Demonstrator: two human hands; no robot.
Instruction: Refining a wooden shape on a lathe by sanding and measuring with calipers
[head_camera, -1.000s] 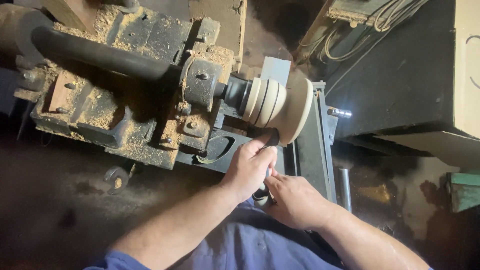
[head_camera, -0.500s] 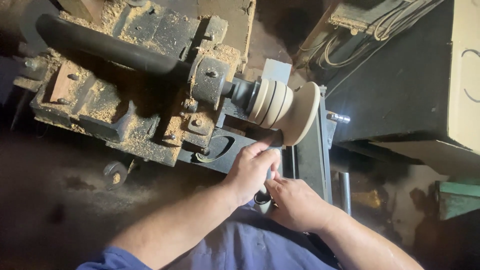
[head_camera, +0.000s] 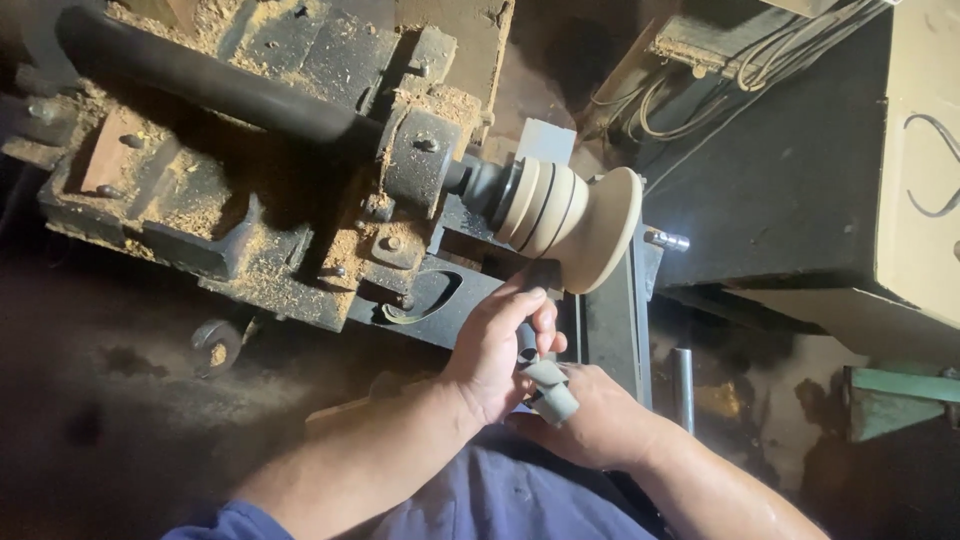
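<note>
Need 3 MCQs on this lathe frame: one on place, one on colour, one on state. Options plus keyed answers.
1. Where is the pale turned workpiece?
A. lying on the floor
B. mounted on the lathe spindle
C. held in the right hand

2. What colour is the sleeve on the left arm?
A. blue
B. red
C. white

3. What are the hands doing?
A. both hanging free
B. left hand and right hand together on a dark tool reaching toward the workpiece
C. both pressed flat on the sawdust

Answers: 1 B, it sits on the spindle end; 2 A, blue fabric shows at the bottom edge; 3 B, both sets of fingers wrap the tool below the workpiece.
</note>
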